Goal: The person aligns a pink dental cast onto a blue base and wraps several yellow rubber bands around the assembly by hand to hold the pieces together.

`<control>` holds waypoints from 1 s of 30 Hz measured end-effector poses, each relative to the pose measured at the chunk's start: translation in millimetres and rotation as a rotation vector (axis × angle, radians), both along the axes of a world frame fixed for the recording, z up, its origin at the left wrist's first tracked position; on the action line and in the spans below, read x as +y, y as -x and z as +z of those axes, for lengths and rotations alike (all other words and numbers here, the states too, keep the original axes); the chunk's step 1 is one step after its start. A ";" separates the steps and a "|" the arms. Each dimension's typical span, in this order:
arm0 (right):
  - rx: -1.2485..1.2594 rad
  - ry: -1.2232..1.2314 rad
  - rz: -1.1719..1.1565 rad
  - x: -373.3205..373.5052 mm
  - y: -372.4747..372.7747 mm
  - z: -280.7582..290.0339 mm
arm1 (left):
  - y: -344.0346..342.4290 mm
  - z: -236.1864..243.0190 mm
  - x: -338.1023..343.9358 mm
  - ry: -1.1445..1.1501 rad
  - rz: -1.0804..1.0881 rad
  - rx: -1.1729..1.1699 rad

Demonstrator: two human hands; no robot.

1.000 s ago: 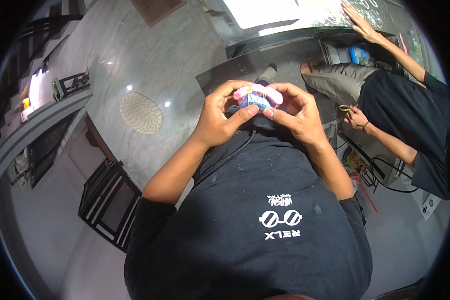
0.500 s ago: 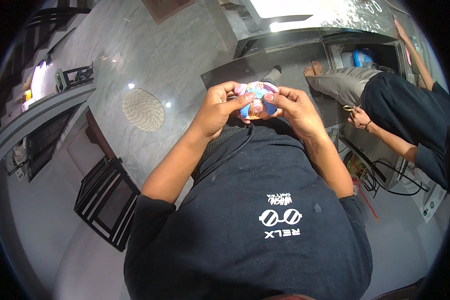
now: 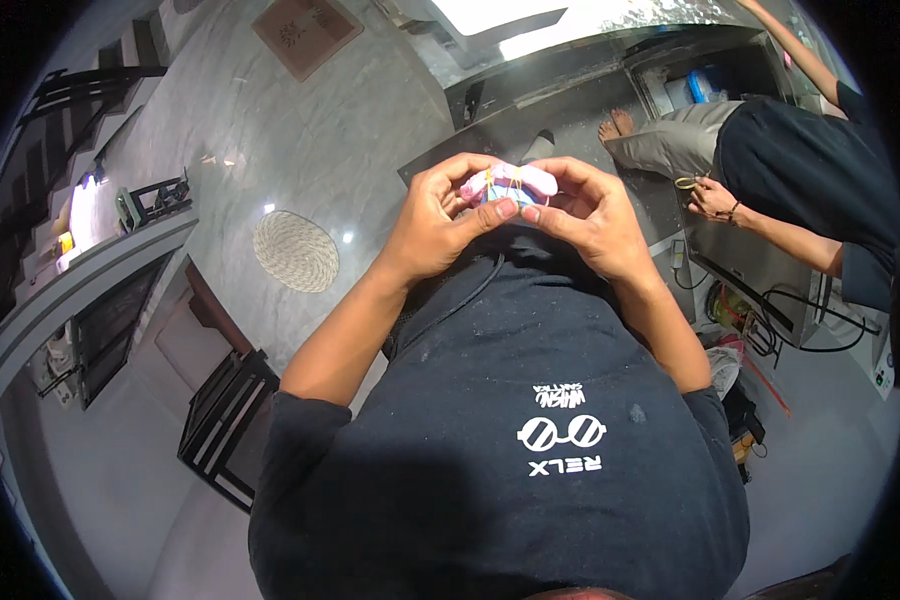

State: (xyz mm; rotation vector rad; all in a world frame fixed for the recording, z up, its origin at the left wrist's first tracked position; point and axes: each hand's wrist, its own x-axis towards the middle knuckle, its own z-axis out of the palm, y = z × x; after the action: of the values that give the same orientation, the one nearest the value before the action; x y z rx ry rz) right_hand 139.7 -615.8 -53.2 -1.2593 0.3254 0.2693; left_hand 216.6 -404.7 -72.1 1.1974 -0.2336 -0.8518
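Note:
Between my two hands is a small folded cloth bundle (image 3: pixel 526 182), pink, white and blue, with thin yellow bands like rubber bands wrapped round it. My left hand (image 3: pixel 448 215) grips its left end, thumb on the near side and fingers behind. At the right end my right hand (image 3: pixel 590 215) holds it the same way, the thumb tips almost meeting below it. The bundle is up in front of my dark shirt. The undersides and the fingertips behind it are hidden.
To the right sits another person in dark clothing (image 3: pixel 805 190), one hand (image 3: pixel 713 200) holding a small yellowish loop. An oval woven mat (image 3: pixel 296 250) and a brown mat (image 3: pixel 307 38) lie on the grey tiled floor. A black metal rack (image 3: pixel 228 425) stands at the left; cables (image 3: pixel 820 325) hang at right.
The bundle has tilted in my hands, so its pink and white edge shows more and its blue part less. My thumbs have moved lower and closer together. The view has shifted slightly.

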 end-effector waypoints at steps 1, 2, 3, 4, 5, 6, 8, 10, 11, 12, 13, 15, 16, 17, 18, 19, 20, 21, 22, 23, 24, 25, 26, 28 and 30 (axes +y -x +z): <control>-0.039 0.044 0.007 0.4 -1.0 0.9 | -1.6 -0.1 -0.7 -0.009 -0.002 -0.054; -0.077 0.089 0.014 0.7 -1.8 1.4 | -3.1 -0.4 -1.1 -0.008 -0.008 -0.056; -0.079 0.090 0.008 0.7 -2.4 1.5 | -4.3 -0.5 -1.4 0.001 -0.008 -0.053; -0.099 0.119 0.011 0.1 -1.7 1.3 | -3.7 -0.7 -2.2 0.011 -0.007 -0.048; -0.120 0.149 0.015 -0.5 -0.8 1.1 | -2.9 -0.2 -3.5 0.013 -0.010 -0.049; -0.120 0.150 0.012 -1.1 0.0 1.1 | -1.9 0.8 -5.1 0.017 0.006 -0.008; -0.106 0.170 0.017 -2.2 -0.1 2.0 | -2.6 1.7 -7.2 0.022 0.018 0.031; -0.101 0.135 0.001 -2.8 0.6 -0.4 | -2.9 1.4 -8.7 0.025 0.027 0.039; -0.095 0.099 -0.012 -3.2 1.1 -1.2 | -3.1 1.4 -9.7 0.026 0.024 0.037; -0.096 0.101 -0.015 -3.5 1.4 -1.0 | -3.3 1.5 -10.7 0.028 0.029 0.054; -0.080 0.079 -0.021 -3.7 1.2 -0.3 | -3.7 1.6 -11.6 0.030 0.034 0.070; -0.064 0.058 -0.029 -4.7 0.7 -0.2 | -4.3 1.5 -12.9 0.021 0.025 0.056; -0.052 0.062 -0.024 -5.6 0.3 -0.6 | -4.2 1.8 -13.4 0.010 0.017 0.042; -0.039 0.065 -0.019 -6.3 0.3 -1.1 | -3.9 2.3 -14.3 0.011 0.016 0.042; -0.039 0.066 -0.021 -6.4 0.8 -2.1 | -3.4 2.8 -15.3 0.001 0.013 0.035; -0.070 0.085 -0.024 -6.3 2.0 -3.8 | -2.3 2.9 -16.2 -0.009 0.011 0.029; -0.100 0.104 -0.027 -6.4 2.9 -4.8 | -1.3 2.8 -16.8 -0.009 0.011 0.030; -0.098 0.104 -0.027 -6.7 3.5 -4.6 | -0.6 2.5 -17.3 0.003 0.015 0.017; -0.131 0.132 -0.026 -6.1 3.4 -4.4 | -0.7 2.3 -17.0 0.013 0.021 0.003; -0.164 0.159 -0.026 -5.7 3.0 -4.2 | -0.7 2.2 -16.7 0.013 0.021 0.004; -0.164 0.158 -0.025 -5.7 1.9 -3.1 | -0.9 2.0 -16.6 0.019 0.024 -0.010; -0.192 0.191 -0.018 -6.6 1.3 -0.8 | -0.3 1.7 -16.9 0.026 0.027 -0.022; -0.220 0.223 -0.010 -7.5 0.8 0.3 | -0.2 1.3 -17.2 0.026 0.028 -0.020; -0.209 0.231 0.002 -10.0 1.4 -0.7 | -0.4 1.0 -17.9 0.012 0.025 -0.074; -0.199 0.240 0.013 -12.4 1.0 -0.3 | -0.7 2.4 -18.5 0.006 0.021 -0.077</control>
State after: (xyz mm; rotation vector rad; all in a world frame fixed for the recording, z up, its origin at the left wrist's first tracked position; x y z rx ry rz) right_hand 138.7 -628.2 -53.5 -1.5119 0.1820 0.1158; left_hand 217.4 -423.2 -69.7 1.2261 -0.2855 -0.7867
